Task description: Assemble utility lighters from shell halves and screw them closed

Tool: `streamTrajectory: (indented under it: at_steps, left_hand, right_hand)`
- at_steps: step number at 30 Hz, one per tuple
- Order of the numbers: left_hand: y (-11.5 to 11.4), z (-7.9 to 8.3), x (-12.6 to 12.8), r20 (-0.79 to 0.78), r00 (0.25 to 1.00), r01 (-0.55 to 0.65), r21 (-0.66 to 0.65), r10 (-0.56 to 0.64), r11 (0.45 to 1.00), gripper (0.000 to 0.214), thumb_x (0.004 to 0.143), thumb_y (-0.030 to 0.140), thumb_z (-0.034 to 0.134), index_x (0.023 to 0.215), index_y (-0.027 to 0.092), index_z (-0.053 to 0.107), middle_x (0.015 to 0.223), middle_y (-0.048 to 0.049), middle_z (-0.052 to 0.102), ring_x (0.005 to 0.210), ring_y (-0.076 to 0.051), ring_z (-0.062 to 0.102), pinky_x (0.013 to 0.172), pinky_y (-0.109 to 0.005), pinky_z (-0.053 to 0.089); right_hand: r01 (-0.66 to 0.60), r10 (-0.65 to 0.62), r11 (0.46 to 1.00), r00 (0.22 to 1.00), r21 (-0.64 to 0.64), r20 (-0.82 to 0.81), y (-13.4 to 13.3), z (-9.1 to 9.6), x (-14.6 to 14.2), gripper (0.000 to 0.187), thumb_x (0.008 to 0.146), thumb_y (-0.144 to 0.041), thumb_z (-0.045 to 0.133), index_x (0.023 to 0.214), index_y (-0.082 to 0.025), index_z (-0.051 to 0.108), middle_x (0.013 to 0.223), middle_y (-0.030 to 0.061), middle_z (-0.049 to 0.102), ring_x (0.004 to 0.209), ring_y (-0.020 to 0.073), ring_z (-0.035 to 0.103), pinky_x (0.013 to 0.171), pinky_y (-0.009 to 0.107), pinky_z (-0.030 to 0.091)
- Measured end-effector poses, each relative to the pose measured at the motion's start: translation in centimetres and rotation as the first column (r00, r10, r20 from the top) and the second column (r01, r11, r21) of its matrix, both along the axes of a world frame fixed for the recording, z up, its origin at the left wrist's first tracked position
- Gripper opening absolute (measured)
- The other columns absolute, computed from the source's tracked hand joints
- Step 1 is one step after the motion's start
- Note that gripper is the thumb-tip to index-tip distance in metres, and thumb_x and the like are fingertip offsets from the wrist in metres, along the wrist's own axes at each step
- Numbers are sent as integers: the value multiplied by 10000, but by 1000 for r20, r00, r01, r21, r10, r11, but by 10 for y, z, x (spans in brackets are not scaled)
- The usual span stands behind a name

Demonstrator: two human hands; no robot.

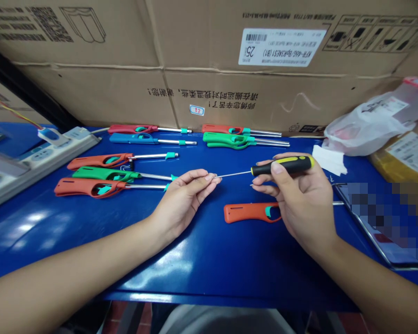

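Observation:
My right hand [296,195] grips a black and yellow screwdriver [285,164] by its handle, with the thin metal shaft pointing left. At the shaft's tip, the fingers of my left hand [184,197] are pinched together; whatever small piece sits between them is too small to make out. Below my right hand lies an orange gas lighter [249,212], its middle partly hidden by that hand. Just left of my left hand, a green lighter [106,174] and another orange lighter [87,187] lie with their metal tubes toward it.
More lighters, among them a blue one [132,138] and a green one [226,139], lie along the back. A power strip [55,155] runs at the left. A large cardboard box [202,60] stands behind. Plastic bags [365,120] and a tablet-like device [379,236] are at right.

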State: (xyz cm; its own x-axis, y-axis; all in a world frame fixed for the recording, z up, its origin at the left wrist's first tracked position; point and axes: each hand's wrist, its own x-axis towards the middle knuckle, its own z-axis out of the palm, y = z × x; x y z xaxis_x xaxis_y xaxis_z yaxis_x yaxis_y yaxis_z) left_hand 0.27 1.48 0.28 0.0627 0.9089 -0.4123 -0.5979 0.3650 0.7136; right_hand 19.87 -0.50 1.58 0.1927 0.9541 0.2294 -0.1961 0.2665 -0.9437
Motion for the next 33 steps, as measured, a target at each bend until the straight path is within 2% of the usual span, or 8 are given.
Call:
streamTrajectory:
  at_steps: [6, 12, 15, 18, 20, 23, 28, 33]
  left_hand:
    - [-3, 1, -1, -26, 999, 42, 13, -42, 999, 156, 863, -15, 688, 844, 135, 726, 852, -54, 800, 855, -146, 789, 902, -233, 630]
    - [0, 3, -4, -61, 994, 100, 117, -93, 988, 98, 873, 180, 741, 954, 139, 780, 1074, -92, 798, 1044, -188, 751, 961, -273, 591]
    - [4, 2, -6, -185, 977, 126, 123, -102, 984, 132, 818, 249, 826, 901, 154, 787, 836, -32, 766, 786, -115, 711, 785, -208, 567]
    - [6, 2, -9, -433, 888, 257, 193, -153, 947, 258, 802, 361, 845, 704, 158, 720, 605, 19, 633, 561, -77, 548, 603, -196, 457]
    - [6, 2, -10, -637, 759, 388, 274, -136, 880, 402, 873, 408, 762, 584, 167, 621, 558, 16, 589, 539, -88, 502, 589, -222, 416]
    - [5, 1, -12, -847, 529, 611, 339, -50, 715, 450, 968, 395, 618, 576, 176, 578, 640, -10, 617, 607, -120, 535, 633, -259, 414]
    - [0, 1, -16, -944, 318, 843, 322, 83, 432, 147, 881, 220, 648, 1002, 178, 722, 1061, -79, 711, 1004, -229, 640, 932, -357, 475]
    - [-5, 0, -16, -982, 127, 916, 171, 142, 362, 447, 797, 333, 760, 1215, 187, 693, 1186, -107, 678, 1086, -302, 592, 986, -462, 454]
  right_hand:
    - [39, -39, 999, 999, 27, 9, 0, -1, -1, 264, 854, -341, 816, 984, -232, 613, 881, -21, 747, 648, 140, 737, 587, 300, 675]
    - [101, -109, 987, 993, 126, 53, 2, 10, 8, 163, 890, -321, 780, 982, -239, 672, 877, -10, 733, 579, 121, 674, 552, 290, 638]
    - [107, -121, 979, 990, 173, 74, 4, 17, 14, 119, 914, -332, 753, 999, -265, 703, 851, -10, 705, 502, 115, 601, 437, 289, 544]
    - [93, -116, 981, 984, 169, 132, 4, 20, 16, 90, 944, -369, 717, 996, -296, 721, 819, -5, 685, 422, 97, 515, 356, 292, 416]
    - [50, -80, 984, 981, 171, 175, 3, 21, 16, 108, 946, -400, 712, 993, -303, 720, 800, 0, 674, 405, 94, 494, 339, 295, 378]
    - [-17, -15, 989, 977, 150, 213, -1, 20, 13, 144, 940, -440, 713, 1009, -314, 702, 794, -7, 669, 403, 91, 500, 337, 284, 388]
    - [-21, -5, 992, 979, 128, 202, -6, 19, 4, 205, 896, -442, 763, 1014, -294, 687, 727, -19, 653, 392, 92, 485, 344, 270, 405]
    - [-81, 59, 992, 978, 100, 200, -9, 16, 3, 254, 858, -453, 798, 1022, -287, 697, 697, -17, 646, 402, 107, 511, 347, 268, 417]
